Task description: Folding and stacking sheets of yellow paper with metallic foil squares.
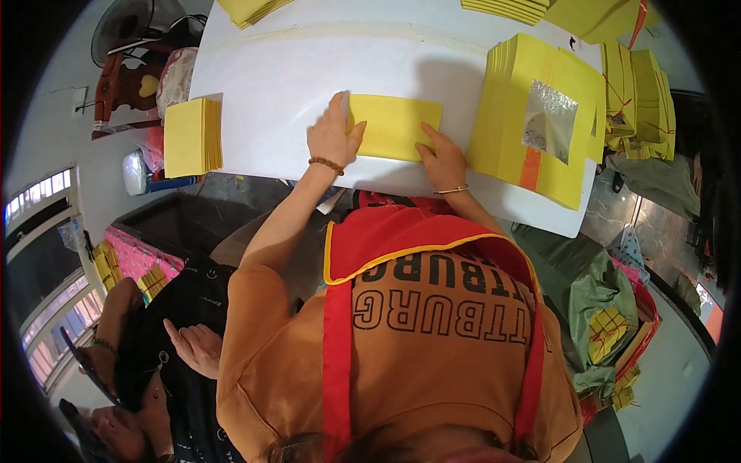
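A folded rectangle of yellow paper (395, 129) lies flat on the white tabletop in front of me. My left hand (333, 135) rests at its left edge, fingers stretched upward along the edge and thumb apart on the paper. At the lower right corner, my right hand (444, 160) touches the paper with index finger and thumb spread. Just right of that hand stands a thick stack of yellow paper sheets (502, 116); its top sheet carries a silver foil square (551, 122) and an orange strip. I cannot tell whether the folded piece has several layers.
Folded yellow papers (191, 137) stand stacked at the white table's (262, 85) left edge. More yellow stacks (505, 9) lie along the far edge, and tied bundles (639, 100) sit beyond the right side. A person in black (197, 309), holding a phone, is close at my left.
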`<move>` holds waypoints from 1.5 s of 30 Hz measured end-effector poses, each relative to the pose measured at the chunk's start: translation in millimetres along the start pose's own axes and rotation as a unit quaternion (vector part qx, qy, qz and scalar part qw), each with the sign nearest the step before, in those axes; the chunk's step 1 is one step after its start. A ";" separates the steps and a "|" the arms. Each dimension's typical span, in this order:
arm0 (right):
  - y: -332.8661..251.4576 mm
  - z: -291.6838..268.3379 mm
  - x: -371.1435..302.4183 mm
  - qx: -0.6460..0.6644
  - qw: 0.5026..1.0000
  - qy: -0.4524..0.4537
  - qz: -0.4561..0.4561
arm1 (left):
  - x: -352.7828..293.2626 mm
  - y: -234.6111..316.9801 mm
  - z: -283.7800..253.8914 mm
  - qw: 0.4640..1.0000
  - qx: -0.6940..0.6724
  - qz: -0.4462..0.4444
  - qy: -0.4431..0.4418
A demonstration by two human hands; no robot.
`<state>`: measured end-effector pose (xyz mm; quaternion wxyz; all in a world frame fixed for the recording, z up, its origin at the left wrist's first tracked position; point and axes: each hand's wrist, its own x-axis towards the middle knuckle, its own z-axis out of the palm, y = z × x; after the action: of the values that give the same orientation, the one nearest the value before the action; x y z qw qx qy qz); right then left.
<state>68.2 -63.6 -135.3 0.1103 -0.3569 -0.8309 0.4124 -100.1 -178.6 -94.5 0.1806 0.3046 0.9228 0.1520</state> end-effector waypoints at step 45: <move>-7.1 0.5 -18.7 -0.118 0.986 -0.056 -0.103 | -15.7 8.7 29.9 0.812 0.230 0.529 0.092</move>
<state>77.8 -79.6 -128.1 0.0625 -0.2566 -0.9109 0.3171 -71.2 -176.5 -113.9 -0.0887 0.7625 0.6399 0.0353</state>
